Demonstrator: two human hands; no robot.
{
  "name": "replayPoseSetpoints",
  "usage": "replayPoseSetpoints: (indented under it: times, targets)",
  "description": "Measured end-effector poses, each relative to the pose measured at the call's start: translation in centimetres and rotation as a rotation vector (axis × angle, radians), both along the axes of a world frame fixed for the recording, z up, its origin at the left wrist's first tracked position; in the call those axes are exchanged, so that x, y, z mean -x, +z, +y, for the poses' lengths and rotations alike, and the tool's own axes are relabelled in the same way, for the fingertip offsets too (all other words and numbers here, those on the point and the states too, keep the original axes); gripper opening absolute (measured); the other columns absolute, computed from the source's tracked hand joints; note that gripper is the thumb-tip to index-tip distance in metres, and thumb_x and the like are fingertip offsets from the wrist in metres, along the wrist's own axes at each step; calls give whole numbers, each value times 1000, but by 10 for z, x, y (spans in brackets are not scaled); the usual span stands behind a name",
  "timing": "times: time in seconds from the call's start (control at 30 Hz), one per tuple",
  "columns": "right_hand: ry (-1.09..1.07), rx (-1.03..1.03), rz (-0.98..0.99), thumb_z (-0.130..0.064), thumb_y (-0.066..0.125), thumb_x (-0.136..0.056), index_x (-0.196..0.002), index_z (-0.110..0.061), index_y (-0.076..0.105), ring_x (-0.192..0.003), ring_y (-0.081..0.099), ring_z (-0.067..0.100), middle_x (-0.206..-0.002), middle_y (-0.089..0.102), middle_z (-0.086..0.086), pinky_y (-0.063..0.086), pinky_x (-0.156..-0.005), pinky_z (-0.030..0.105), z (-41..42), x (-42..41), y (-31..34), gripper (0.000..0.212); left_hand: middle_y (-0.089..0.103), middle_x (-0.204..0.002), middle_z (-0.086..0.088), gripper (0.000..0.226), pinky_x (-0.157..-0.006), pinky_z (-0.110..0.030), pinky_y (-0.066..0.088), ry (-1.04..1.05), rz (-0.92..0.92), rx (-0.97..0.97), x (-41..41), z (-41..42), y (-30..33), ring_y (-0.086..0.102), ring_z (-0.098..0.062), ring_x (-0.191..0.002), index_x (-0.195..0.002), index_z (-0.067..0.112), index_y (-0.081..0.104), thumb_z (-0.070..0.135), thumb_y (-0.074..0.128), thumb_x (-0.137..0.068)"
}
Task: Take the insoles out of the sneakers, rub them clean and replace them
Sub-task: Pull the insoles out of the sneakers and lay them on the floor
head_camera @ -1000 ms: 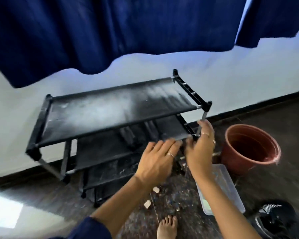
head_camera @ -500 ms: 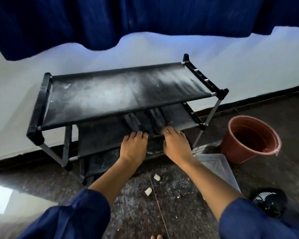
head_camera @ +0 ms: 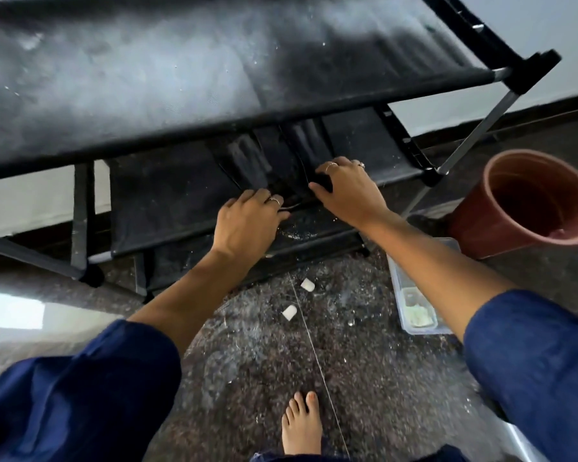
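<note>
Down by the floor, a person reaches with both hands into a black shoe rack (head_camera: 214, 78), and I count three fabric tiers on it, the top one dusted grey-white. Two dark sneakers (head_camera: 291, 155) sit side by side on the middle shelf, toes pointing away under the top tier, heels at the near edge. They look black, dusty along the uppers, and so dim under the shelf that I cannot make out the insoles.

Her left hand (head_camera: 247, 221) rests at the heel of the left sneaker with fingers curled over its near edge; one ring shows on it. Her right hand (head_camera: 346, 188) lies on the heel of the right sneaker, fingers bent down over it, thumb hooked at the opening; two rings show there. Whether either hand truly grips or only presses, I cannot tell.

On the speckled floor near the rack lie two small white bits (head_camera: 289, 313). To the right stand one terracotta-coloured bucket (head_camera: 528, 208) and, just beside it on the near side, one clear plastic tub (head_camera: 414, 308) with something pale green inside. One bare foot (head_camera: 302, 425) shows at the near edge.
</note>
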State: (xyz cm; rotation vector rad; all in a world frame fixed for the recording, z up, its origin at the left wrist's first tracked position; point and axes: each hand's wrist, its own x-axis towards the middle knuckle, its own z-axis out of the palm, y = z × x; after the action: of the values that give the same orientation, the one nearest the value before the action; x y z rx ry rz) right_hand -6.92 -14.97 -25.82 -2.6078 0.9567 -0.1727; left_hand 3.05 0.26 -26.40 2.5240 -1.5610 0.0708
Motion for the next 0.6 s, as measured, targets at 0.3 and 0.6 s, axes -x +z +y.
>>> replayPoseSetpoints:
  times: [0.3, 0.6]
  targets:
    - [-327, -123, 30, -26, 70, -84, -125, 0, 43, -125, 37, 35, -132, 43, 21, 36, -101, 38, -1, -28, 7, 56, 66, -106, 0, 26, -81, -37, 46, 46, 240, 133, -10, 1, 7, 60, -23, -99, -113, 19, 70, 33, 53, -98]
    - [-536, -449, -123, -11, 68, -82, -128, -1, 36, -119, 48, 35, -131, 49, 17, 48, -94, 41, -10, -38, 17, 57, 70, -84, -11, 30, -71, -36, 56, 322, 658, 281, 4, 9, 22, 69, -28, -79, -111, 13, 70, 34, 53, -99]
